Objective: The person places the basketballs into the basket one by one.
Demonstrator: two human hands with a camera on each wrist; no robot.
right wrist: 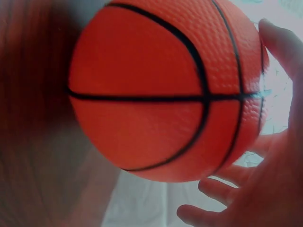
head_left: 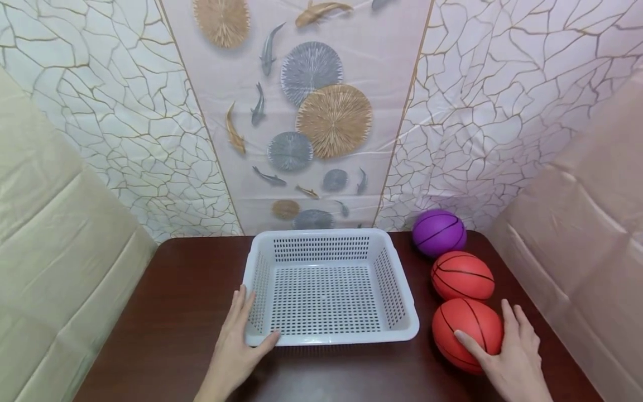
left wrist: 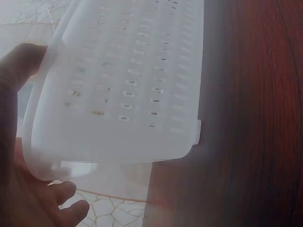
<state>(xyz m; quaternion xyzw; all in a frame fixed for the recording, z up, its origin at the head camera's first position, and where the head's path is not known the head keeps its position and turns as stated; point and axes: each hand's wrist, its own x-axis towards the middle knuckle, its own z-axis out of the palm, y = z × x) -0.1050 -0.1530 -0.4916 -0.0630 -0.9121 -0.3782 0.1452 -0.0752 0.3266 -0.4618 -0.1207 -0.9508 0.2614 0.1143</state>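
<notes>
A white plastic basket (head_left: pixel 326 339) with slotted walls and floor stands on the dark table, with nothing in it. My left hand (head_left: pixel 233 340) holds its near left corner, thumb over the front rim and fingers along the left side. In the left wrist view, the thumb (left wrist: pixel 28 59) reaches over the basket's rim (left wrist: pixel 40 94). My right hand (head_left: pixel 514 354) is spread around the nearest red mini basketball (head_left: pixel 467 335), thumb over its top and fingers extended on its right. The right wrist view has this ball (right wrist: pixel 156 94) large, between thumb and fingers.
Behind the nearest ball, a second red ball (head_left: pixel 462 276) and a purple ball (head_left: pixel 439 233) line the table's right side. The dark wood table (head_left: pixel 176 301) extends left of the basket. A patterned cloth wall (head_left: pixel 321 190) rises behind, and padded panels (head_left: pixel 577 245) flank both sides.
</notes>
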